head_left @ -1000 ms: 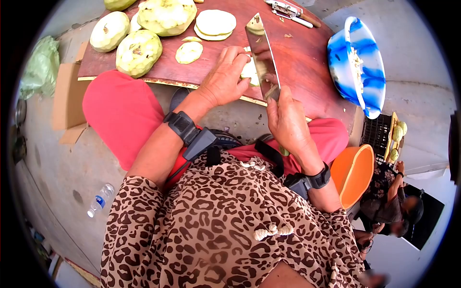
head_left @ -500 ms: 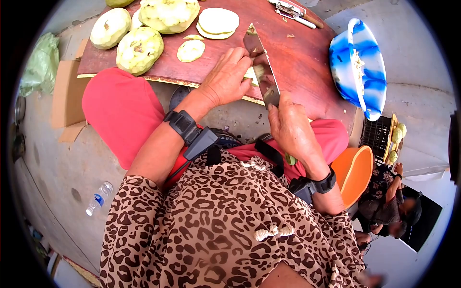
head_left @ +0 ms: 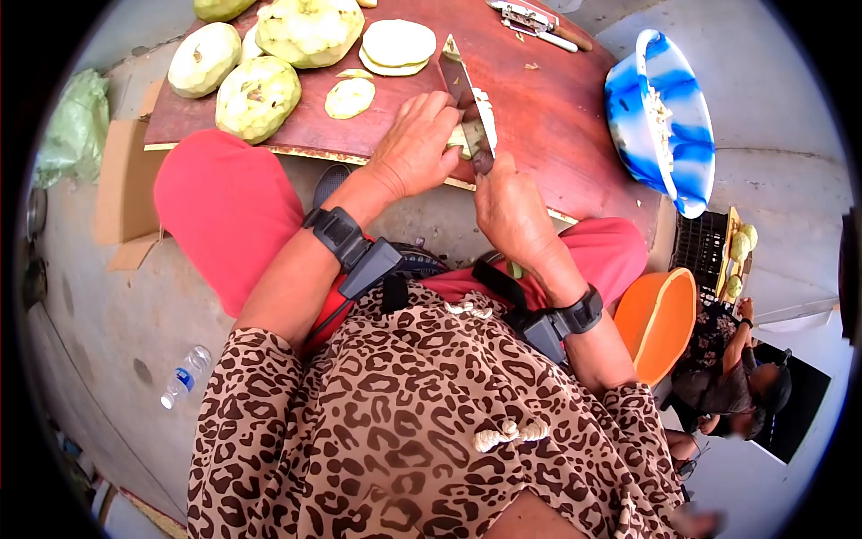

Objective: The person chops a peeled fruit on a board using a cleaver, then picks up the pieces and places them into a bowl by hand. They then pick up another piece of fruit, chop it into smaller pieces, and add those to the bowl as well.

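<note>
My right hand (head_left: pixel 514 208) is wrapped round the handle of a kitchen knife (head_left: pixel 460 90), whose broad blade points away from me. Against the blade's left side, my left hand (head_left: pixel 411 145) presses a pale green vegetable piece (head_left: pixel 459 140) onto the red wooden board (head_left: pixel 557 126); its fingers hide most of that piece. Thin white cut strips (head_left: pixel 486 115) show along the blade's right side. Left of my hands lie a small slice (head_left: pixel 350 98), two stacked round slices (head_left: pixel 398 45) and several peeled, round, gourd-like vegetables (head_left: pixel 259 99).
A blue and white basin (head_left: pixel 620 108) with pale shreds stands right of the board. Peelers (head_left: pixel 539 22) lie at the far edge. An orange container (head_left: pixel 660 319) is by my right knee. A cardboard box (head_left: pixel 126 180) and bottle (head_left: pixel 186 375) are at left. Another person (head_left: pixel 727 382) sits at right.
My right hand and the knife have shifted left and slightly away from me. White strips now show beside the blade. My left hand stays on the vegetable piece.
</note>
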Motion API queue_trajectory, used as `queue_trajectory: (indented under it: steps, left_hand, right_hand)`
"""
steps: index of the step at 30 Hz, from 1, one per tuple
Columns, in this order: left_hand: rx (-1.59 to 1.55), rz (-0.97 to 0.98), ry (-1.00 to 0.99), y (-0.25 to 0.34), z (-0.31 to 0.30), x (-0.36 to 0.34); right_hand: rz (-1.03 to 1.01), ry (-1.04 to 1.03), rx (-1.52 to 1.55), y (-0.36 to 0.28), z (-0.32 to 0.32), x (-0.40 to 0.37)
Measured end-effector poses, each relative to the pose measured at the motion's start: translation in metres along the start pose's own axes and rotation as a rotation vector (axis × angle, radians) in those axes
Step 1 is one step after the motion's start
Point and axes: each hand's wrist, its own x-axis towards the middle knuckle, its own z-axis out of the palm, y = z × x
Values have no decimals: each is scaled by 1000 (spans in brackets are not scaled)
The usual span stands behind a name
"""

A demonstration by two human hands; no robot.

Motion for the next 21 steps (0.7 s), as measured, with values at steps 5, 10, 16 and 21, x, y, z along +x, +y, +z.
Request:
queue_trajectory:
  steps: [5, 10, 16, 21]
  left_hand:
    - [10, 19, 2, -1, 0, -1]
    - [-17, -10, -68, -5, -1, -3]
    - [-26, -46, -78, -5, -2, -3]
    - [-25, -47, -83, -6, -2, -2]
  right_hand:
    - [-32, 36, 11, -2, -2, 2]
    - [-19, 71, 28, 0, 6, 1]
    - [-14, -29, -63, -10, -10, 3]
    - [-11, 42, -9, 1, 8, -2]
